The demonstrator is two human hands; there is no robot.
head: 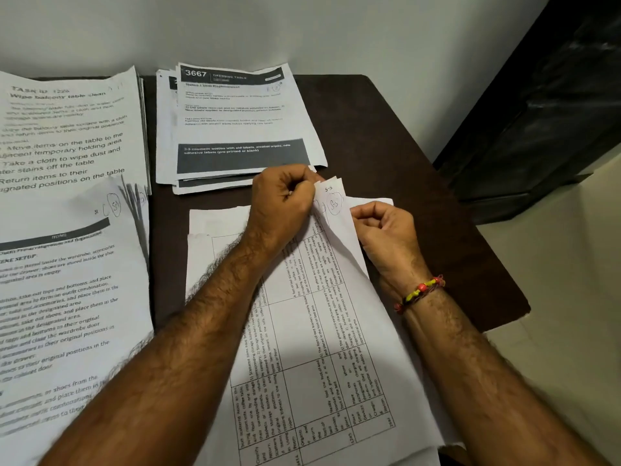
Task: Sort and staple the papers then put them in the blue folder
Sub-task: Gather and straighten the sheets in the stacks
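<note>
Your left hand & right hand pinch the white printed table sheets' folded corner; hard tug may tear it.

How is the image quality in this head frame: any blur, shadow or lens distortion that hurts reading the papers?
Head view: wide-angle bending bows the left stack and smears its edge text; the forearms shade the table sheet under the hands; the 3667 page has a sharp heading but soft small print; no glare.
</note>
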